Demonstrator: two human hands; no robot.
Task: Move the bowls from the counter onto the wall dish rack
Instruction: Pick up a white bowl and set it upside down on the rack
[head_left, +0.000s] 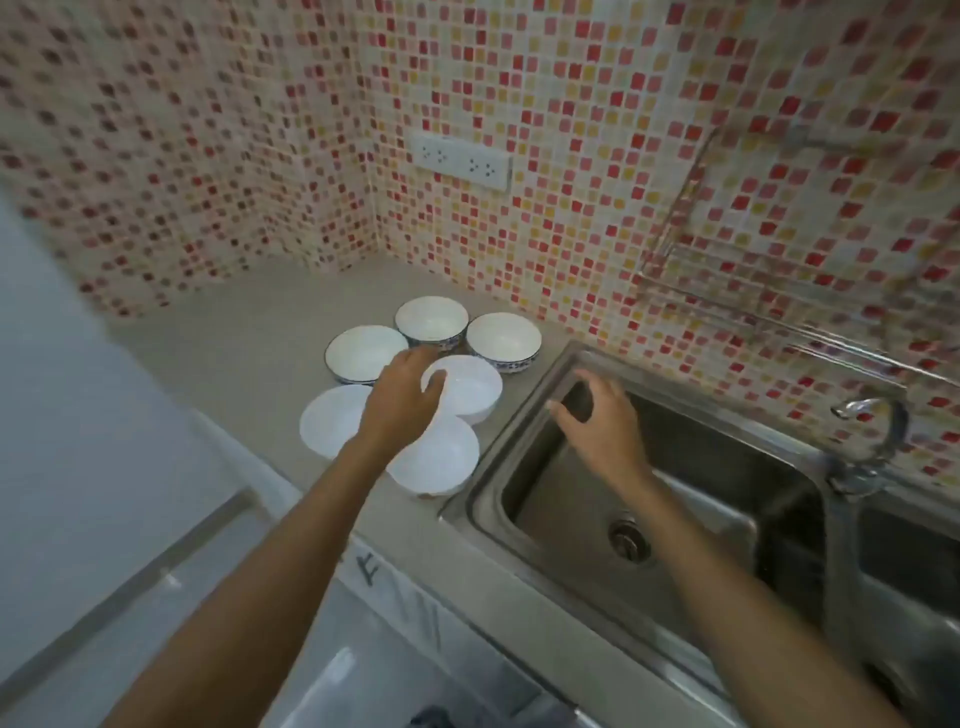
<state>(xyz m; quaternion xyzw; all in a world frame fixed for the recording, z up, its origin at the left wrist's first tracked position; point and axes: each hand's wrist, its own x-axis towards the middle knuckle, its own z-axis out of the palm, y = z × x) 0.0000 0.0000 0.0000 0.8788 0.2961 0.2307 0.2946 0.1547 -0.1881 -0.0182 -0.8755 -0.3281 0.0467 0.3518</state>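
Note:
Several white bowls cluster on the beige counter (249, 358) near the tiled corner. Two at the back, one (431, 319) and one (503, 340), have blue patterned sides. A plain middle bowl (470, 387) has my left hand (402, 400) over its left rim, thumb inside the edge and fingers spread; a firm grip is not evident. Beneath my wrist lie a left bowl (330, 418) and a near bowl (441, 460). A shallow bowl (363, 351) sits at back left. My right hand (602, 423) hovers open above the sink. The wire wall dish rack (727, 306) hangs at the right.
A steel sink (675, 499) with a drain lies right of the bowls, and a chrome tap (872, 431) stands at its far right. A white socket strip (462, 158) is on the mosaic wall. Cabinet fronts and floor lie below the counter edge.

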